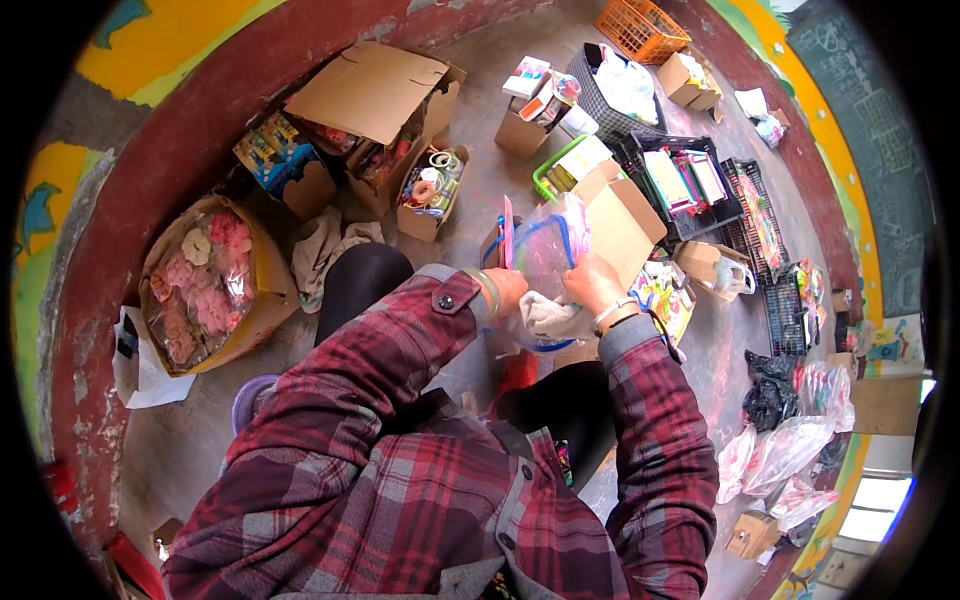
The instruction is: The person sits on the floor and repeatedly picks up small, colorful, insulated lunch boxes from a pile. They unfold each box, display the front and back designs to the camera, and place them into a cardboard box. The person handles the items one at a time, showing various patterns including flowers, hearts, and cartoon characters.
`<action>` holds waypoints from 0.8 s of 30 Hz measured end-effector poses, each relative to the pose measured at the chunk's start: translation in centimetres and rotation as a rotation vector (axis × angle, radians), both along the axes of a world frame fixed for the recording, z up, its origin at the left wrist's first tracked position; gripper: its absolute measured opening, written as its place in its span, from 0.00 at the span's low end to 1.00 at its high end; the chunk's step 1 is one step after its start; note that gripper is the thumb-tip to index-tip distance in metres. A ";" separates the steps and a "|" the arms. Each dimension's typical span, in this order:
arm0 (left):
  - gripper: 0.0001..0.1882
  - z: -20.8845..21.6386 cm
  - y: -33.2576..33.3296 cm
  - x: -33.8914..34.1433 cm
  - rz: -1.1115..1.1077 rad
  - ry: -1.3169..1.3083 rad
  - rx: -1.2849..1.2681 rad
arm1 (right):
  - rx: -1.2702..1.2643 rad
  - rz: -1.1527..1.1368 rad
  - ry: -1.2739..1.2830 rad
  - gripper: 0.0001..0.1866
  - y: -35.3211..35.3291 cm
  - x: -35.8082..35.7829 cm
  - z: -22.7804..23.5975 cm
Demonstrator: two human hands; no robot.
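Note:
Between my hands is a clear plastic container or pouch with blue edging; I cannot tell which. My right hand has its fingers closed on its right edge. My left hand is at its left side, fingers curled, and what they grip is hidden. A greyish cloth lies against the lower part of the clear plastic, close to my right hand. Pinkish clear plastic rises just beyond my right hand. An open cardboard box stands behind it.
Cardboard boxes and a small box of craft bits stand ahead left. A bag of pink flowers fills a box at left. Black crates, an orange basket and plastic bags line the right side.

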State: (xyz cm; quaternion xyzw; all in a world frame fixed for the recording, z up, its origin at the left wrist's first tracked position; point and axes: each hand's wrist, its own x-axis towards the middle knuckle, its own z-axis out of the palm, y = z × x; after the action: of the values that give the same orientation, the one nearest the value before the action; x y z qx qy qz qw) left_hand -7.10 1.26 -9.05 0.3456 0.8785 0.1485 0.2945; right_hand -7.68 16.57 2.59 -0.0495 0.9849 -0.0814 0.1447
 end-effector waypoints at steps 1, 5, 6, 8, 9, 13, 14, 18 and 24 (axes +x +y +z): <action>0.12 -1.0 0.2 -0.4 0.053 -0.021 0.116 | -0.019 0.021 0.047 0.13 0.0 -0.3 0.3; 0.13 -4.8 0.4 -0.5 0.135 -0.005 0.220 | 0.066 0.259 0.212 0.09 1.2 -2.4 -0.7; 0.14 -5.2 0.1 -0.9 0.135 0.046 0.162 | 0.051 0.280 0.242 0.08 -0.3 -2.1 1.6; 0.14 -5.0 0.6 -1.0 0.144 -0.031 0.341 | 0.074 0.351 0.142 0.09 1.0 -3.0 -0.9; 0.14 -4.3 0.5 -1.0 0.158 -0.069 0.430 | 0.084 0.396 0.093 0.10 1.3 -3.4 -2.3; 0.16 1.0 -0.6 -0.4 0.085 -0.119 0.219 | 0.014 0.032 -0.016 0.12 0.3 -2.1 -5.3; 0.15 1.8 -0.6 -0.3 0.095 -0.102 0.193 | 0.031 -0.024 -0.063 0.12 -0.2 -1.9 -5.2; 0.13 1.9 -0.5 0.1 0.043 0.002 0.129 | 0.053 -0.090 -0.144 0.12 -1.0 -2.0 -6.8; 0.14 1.7 -0.4 0.1 0.065 -0.004 0.071 | 0.094 -0.139 -0.168 0.14 -1.1 -3.1 -10.0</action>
State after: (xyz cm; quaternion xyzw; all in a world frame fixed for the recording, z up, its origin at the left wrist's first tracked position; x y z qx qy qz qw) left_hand -6.99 0.82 -7.38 0.3270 0.8829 0.1896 0.2787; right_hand -10.74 15.49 -7.45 0.0328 0.9731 -0.0488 0.2229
